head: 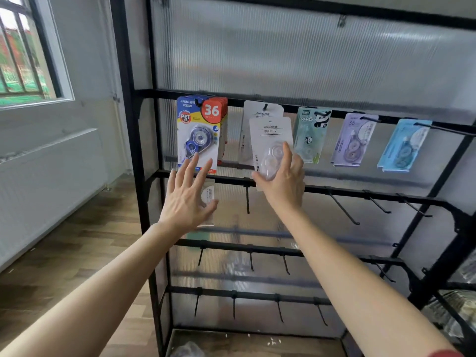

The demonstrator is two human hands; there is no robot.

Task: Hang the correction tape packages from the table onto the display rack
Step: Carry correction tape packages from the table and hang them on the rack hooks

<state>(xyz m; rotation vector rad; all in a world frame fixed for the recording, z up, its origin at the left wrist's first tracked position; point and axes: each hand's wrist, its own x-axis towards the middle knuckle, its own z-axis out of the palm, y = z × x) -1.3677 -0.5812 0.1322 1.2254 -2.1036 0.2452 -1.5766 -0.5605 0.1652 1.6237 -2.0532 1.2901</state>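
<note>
The black display rack (pixel 135 150) stands in front of me with correction tape packages on its upper rail. My right hand (pixel 283 181) grips a white package with a clear blister (pixel 270 140) by its lower end, holding it up in front of matching white packages (pixel 262 109) on a hook. My left hand (pixel 186 199) is spread with straight fingers just below a hanging stack of blue-and-red packages (pixel 198 130), its fingertips at the stack's lower edge. A translucent package (pixel 208 197) shows behind that hand under the thumb; I cannot tell whether it hangs or is held.
Further right on the same rail hang green panda packages (pixel 311 135), purple ones (pixel 353 139) and light blue ones (pixel 404 145). The lower rails carry bare black hooks (pixel 342 210). A window (pixel 23 52) and white wall are left; wooden floor below.
</note>
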